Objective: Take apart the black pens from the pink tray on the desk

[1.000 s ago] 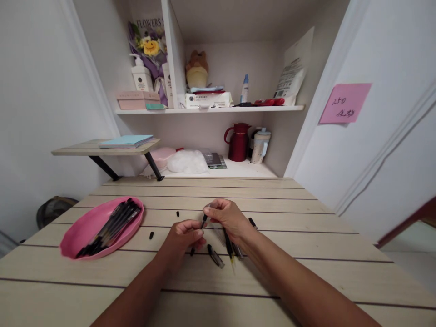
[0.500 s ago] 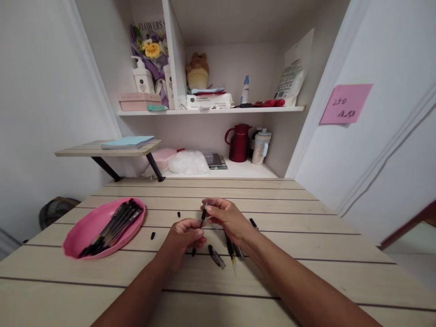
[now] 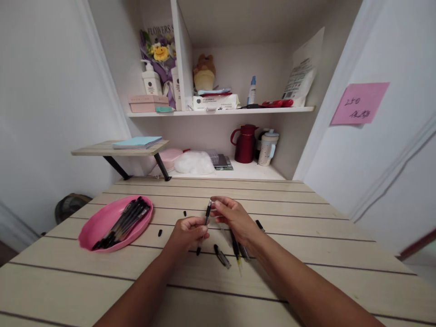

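My left hand [image 3: 187, 235] is closed around a pen [image 3: 207, 211] with a black grip, its pointed silvery end tilted up and its black end sticking out below my fingers. My right hand [image 3: 234, 221] is closed in a pinch at the pen's upper end, thumb and fingertips touching or very near the tip. Below the hands lies a clear and black pen cap [image 3: 222, 257]. Under my right wrist are a black piece with a yellow end [image 3: 235, 247] and other pen parts, partly hidden. Small black plugs [image 3: 160, 233] lie left of my left hand.
A pink oval tray [image 3: 91, 222] holding several black pens stands at the left. Another black piece [image 3: 260, 225] lies right of my right hand. At the back are a small raised stand [image 3: 98, 149], a red jug [image 3: 245, 144] and a pale cup [image 3: 267, 150].
The whole view has shifted slightly, so things appear farther right. My right fingertips sit a little more to the side of the pen's tip, and more of its upper end shows.
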A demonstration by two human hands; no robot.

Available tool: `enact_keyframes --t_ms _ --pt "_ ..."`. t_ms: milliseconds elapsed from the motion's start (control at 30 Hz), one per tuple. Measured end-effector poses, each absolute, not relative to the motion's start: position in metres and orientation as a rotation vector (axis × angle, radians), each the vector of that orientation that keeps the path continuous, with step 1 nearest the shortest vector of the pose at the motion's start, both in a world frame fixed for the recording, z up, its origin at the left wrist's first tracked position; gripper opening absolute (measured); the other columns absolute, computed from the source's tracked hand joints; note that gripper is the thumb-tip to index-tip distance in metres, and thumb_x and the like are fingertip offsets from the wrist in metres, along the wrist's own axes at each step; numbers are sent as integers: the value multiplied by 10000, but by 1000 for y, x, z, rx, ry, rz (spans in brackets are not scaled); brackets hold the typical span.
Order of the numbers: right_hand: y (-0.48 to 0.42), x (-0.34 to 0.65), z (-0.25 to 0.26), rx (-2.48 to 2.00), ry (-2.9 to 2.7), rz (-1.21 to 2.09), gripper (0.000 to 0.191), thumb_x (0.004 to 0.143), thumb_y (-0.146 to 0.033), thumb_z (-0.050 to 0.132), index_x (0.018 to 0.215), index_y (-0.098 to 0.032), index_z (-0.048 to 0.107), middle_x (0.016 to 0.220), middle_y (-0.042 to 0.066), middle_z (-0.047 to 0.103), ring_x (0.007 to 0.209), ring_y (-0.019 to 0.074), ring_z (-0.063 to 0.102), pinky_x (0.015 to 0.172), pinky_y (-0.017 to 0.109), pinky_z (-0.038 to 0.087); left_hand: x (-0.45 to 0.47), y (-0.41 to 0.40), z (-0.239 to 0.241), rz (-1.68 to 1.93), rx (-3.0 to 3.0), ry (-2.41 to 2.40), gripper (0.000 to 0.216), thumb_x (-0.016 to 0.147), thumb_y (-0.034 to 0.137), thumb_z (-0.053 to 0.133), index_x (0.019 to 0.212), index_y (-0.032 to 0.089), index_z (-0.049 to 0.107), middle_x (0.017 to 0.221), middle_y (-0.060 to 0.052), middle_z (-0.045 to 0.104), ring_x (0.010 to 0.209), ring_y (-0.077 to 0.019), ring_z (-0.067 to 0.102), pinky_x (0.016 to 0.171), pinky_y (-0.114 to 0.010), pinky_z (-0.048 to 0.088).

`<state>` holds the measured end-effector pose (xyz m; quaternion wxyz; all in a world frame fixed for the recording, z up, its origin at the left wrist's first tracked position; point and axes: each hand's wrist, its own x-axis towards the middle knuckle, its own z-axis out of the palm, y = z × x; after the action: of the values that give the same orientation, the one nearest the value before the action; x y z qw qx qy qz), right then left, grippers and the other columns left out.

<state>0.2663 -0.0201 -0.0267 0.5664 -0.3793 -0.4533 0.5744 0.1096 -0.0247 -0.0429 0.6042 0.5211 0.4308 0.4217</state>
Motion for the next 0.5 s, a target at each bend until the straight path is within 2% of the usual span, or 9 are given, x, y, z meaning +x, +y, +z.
enact_keyframes --t_ms 100,233,333,433,500 --pt "-18 272 -27 -950 -1047 1336 347 636 -384 647 905 -170 603 844 57 630 625 104 564 543 218 409 97 -15 -37 1114 1294 1091 303 563 242 674 829 99 642 627 -30 623 593 -132 553 588 -237 403" --pt "-12 278 -29 -1013 -1017 1325 275 633 -368 654 807 -159 613 766 46 631 551 83 544 490 197 396 49 2 -21 1277 1480 1457 309 561 237 639 852 135 649 617 -6 614 523 -126 513 499 -220 357" --pt "-9 281 -30 -1006 -1005 1328 261 626 -357 662 791 -161 611 746 43 632 527 83 538 472 199 397 0 12 -8 1322 1618 1734 279 565 263 629 828 178 664 655 -18 644 581 -155 544 513 -223 355" --pt "-9 282 -28 -996 -989 1332 261 618 -349 668 783 -155 608 728 44 628 510 82 531 457 198 396 -38 16 -3 1237 1631 1906 239 551 249 640 781 190 669 578 -5 632 508 -143 525 477 -222 327" --pt "-9 282 -28 -1004 -980 1339 261 613 -343 672 779 -152 607 722 45 626 502 80 527 448 195 392 -51 15 -4 1167 1568 1915 197 550 232 637 739 181 664 461 18 574 425 -127 479 440 -222 301"
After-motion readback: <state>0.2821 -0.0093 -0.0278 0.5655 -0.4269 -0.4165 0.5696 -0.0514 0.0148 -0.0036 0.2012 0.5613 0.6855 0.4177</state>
